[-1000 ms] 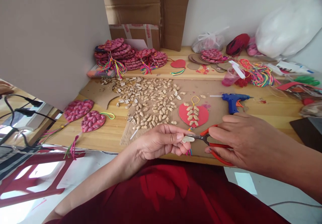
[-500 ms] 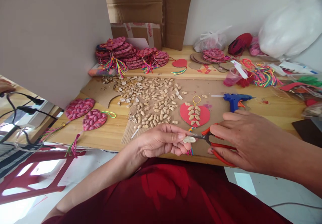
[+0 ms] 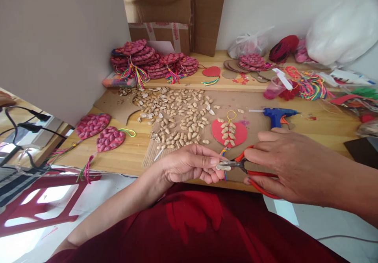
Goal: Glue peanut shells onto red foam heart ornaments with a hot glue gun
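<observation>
Between the thumb and fingers of my left hand (image 3: 193,163) is a pale peanut shell (image 3: 223,167), its light inside showing. My right hand (image 3: 291,166) grips red-handled scissors (image 3: 262,173), whose blades point left and meet the shell at my left fingertips. Just beyond my hands lies a red heart (image 3: 240,132) with peanuts in two rows down its middle, a yellow loop on top and coloured threads below. Loose peanuts (image 3: 183,117) and broken shells spread over cardboard to the left of the heart.
A blue glue gun (image 3: 279,115) lies behind my right hand. Two pink peanut-covered hearts (image 3: 110,139) rest at the left. Stacked pink pieces (image 3: 150,64) sit on the rear ledge, with a pink cup (image 3: 273,89) and coloured threads (image 3: 313,87) at the right.
The scissor blades have shifted slightly and now lie over the shell's upper edge. The shell sits a little lower at my left fingertips. The whole view has moved slightly.
</observation>
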Tool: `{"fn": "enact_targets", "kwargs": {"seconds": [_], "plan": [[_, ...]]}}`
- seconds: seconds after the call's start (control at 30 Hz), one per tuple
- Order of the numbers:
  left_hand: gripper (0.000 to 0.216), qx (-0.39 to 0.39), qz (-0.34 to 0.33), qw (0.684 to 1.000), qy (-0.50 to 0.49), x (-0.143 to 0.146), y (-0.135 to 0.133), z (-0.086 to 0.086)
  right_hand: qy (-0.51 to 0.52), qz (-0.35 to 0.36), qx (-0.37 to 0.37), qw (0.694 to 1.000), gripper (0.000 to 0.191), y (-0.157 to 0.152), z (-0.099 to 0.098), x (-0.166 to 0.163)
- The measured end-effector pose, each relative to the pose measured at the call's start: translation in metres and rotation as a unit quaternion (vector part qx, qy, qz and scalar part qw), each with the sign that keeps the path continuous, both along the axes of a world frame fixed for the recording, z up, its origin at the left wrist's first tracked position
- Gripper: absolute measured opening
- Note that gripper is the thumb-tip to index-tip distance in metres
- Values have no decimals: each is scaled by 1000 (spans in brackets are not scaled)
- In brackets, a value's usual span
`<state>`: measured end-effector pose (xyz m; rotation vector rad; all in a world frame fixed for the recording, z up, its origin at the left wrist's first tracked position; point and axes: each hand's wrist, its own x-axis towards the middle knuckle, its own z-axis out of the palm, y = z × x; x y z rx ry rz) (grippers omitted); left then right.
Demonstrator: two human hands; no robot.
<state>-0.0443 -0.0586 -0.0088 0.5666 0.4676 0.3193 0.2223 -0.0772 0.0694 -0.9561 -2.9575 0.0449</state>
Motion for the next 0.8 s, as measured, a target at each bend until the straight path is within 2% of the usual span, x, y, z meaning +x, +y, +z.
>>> {"fn": "enact_targets", "kwargs": {"seconds": [0.2, 0.63, 0.8], "plan": [[36, 6, 2, 1000, -9, 1, 0, -1, -21, -27, -7, 999, 19, -1, -2, 0], [37, 10, 3, 1000, 5, -1, 0, -2, 8, -14, 2, 1000, 21, 2, -6, 1], [37, 4, -5, 1000, -16, -1, 1, -4, -16, -35, -15, 999, 20, 0, -10, 2]]}}
